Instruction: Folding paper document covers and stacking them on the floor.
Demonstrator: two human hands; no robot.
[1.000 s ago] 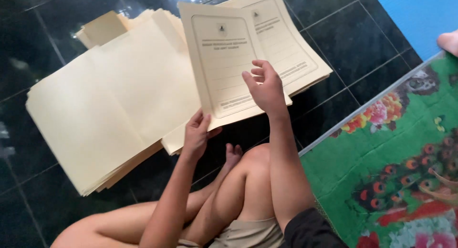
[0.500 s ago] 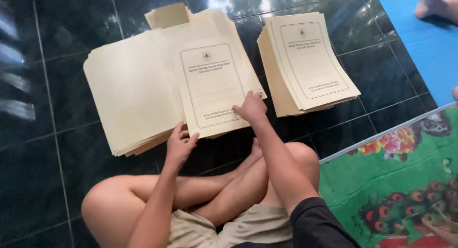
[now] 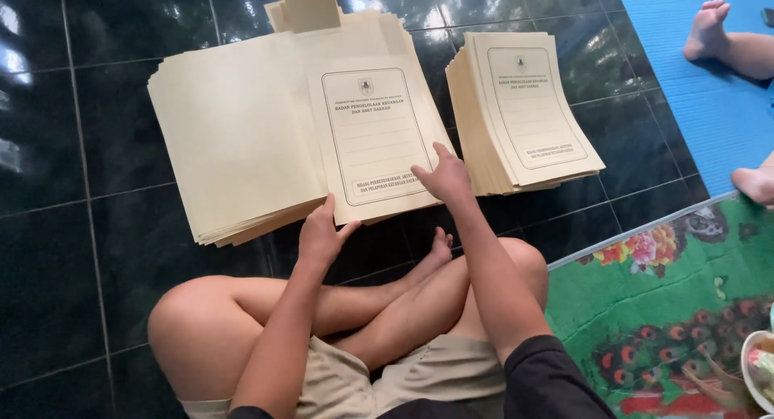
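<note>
I sit cross-legged on a dark tiled floor. In front of me lies a big stack of opened cream paper folders (image 3: 234,137). The top folder (image 3: 375,137) is folded over, so its printed cover faces up. My left hand (image 3: 321,235) holds its near bottom edge. My right hand (image 3: 446,175) presses flat on its lower right corner. To the right stands a neat pile of folded folders (image 3: 524,112) with printed covers up.
A blue mat (image 3: 693,88) lies at the upper right, with another person's bare feet (image 3: 709,28) on it. A green patterned rug (image 3: 669,306) lies at my right. A bowl edge (image 3: 758,371) shows at the lower right corner.
The folder that my hands held up in the air has come down onto the open stack. My right hand now presses on it, and the view has shifted to show both piles.
</note>
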